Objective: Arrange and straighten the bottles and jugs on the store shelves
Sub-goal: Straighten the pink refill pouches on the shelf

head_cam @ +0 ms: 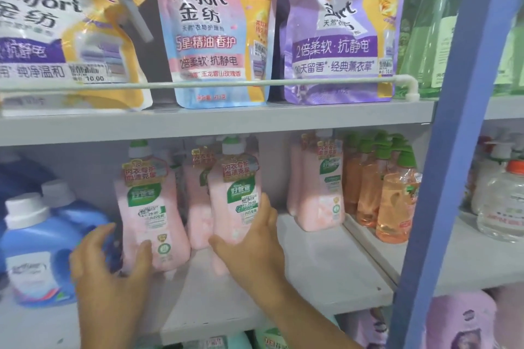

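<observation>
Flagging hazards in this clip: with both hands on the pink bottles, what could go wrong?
1. The left pink bottle leans; the left hand might tip it onto the blue jug.
2. The right hand could knock the right pink bottle into the bottle behind it.

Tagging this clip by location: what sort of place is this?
Most likely a shop aisle for laundry products. Softener pouches stand behind a rail on the upper shelf, pink bottles carry price stickers, and blue jugs sit in rows beside them.
</observation>
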`<state>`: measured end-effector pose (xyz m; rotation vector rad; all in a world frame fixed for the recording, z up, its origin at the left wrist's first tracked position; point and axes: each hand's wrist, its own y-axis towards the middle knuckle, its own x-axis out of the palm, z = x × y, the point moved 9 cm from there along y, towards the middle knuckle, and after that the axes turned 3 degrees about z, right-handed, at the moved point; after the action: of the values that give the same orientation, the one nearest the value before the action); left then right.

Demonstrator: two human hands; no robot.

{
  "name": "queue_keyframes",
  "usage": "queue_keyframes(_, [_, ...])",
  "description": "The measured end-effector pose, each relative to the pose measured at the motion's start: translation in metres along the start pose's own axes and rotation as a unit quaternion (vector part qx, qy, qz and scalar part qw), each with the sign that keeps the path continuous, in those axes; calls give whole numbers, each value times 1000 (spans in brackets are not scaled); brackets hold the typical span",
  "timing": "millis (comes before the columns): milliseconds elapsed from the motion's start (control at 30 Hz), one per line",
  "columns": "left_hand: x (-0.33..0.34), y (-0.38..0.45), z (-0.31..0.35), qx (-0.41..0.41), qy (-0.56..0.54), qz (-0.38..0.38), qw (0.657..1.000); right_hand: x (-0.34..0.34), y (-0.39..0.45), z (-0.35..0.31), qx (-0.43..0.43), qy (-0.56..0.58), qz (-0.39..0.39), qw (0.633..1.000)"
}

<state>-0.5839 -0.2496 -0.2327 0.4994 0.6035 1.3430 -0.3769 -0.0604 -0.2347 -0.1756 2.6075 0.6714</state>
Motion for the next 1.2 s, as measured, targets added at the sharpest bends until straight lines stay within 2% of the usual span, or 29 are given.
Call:
queue_keyframes(33, [1,10,-10,-15,-2,-9,1000,-11,-1,6,3,-1,5,1000])
queue_keyframes(100, [17,26,-27,-88,-68,-75,991,-36,2,21,14,-7,20,1000])
queue_keyframes(167, [34,33,-28,-93,-97,-128,983,-62,6,36,25,-12,40,999])
queue_keyframes(267, [41,40,-32,-67,-72,-135,986,-102,11,59,40,-11,88,995])
queue_keyframes(367, [38,46,-44,-88,-79,-129,984,-134,19,78,46,-6,132,990])
queue_keyframes(533, [34,50,-51,-81,-81,-159,981,-146,37,99,57,57,139,987])
queue_keyframes(700, [43,21,-21,-87,-135,-200,967,-143,50,104,53,72,143,986])
queue_keyframes(933, [82,-30,39,-94,-188,-252,945,-146,53,103,46,99,108,988])
queue_keyframes(1000, [92,-39,55,-114,-189,-274,936,-151,34,98,41,84,139,986])
queue_keyframes(1067, [100,-48,69,-124,-181,-293,931,-159,1,72,-30,70,205,976])
queue_keyframes(1100, [105,-52,78,-127,-180,-301,928,-154,-13,57,-70,81,198,974])
queue_keyframes(1133, [110,-59,88,-123,-179,-310,926,-143,-18,44,-85,107,147,980])
queue_keyframes(1200, [124,-74,110,-100,-173,-325,925,-115,-16,28,-43,185,18,982])
